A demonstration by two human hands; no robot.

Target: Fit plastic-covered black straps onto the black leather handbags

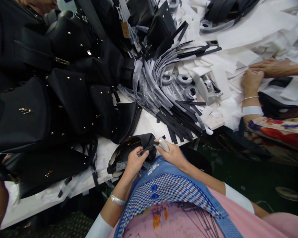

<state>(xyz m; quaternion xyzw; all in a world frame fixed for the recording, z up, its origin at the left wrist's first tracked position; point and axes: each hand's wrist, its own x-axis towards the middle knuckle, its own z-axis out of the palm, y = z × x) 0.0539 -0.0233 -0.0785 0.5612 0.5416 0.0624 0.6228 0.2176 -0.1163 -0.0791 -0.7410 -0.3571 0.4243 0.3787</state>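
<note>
My left hand (134, 162) is closed on the edge of a black bag piece (136, 145) that rests at the table's near edge, just above my lap. My right hand (170, 152) is closed around a small white cylindrical tool (163, 144), whose tip touches the same black piece. Both hands sit close together over my blue checked apron (164, 188). A bracelet shows on my left wrist.
A heap of finished black bags (52, 96) with gold studs covers the table's left side. Black straps (178, 119), tape rolls (185, 79) and white paper (238, 39) lie in the middle and right. Another person's hands (260, 72) work at the right; an arm shows at far left.
</note>
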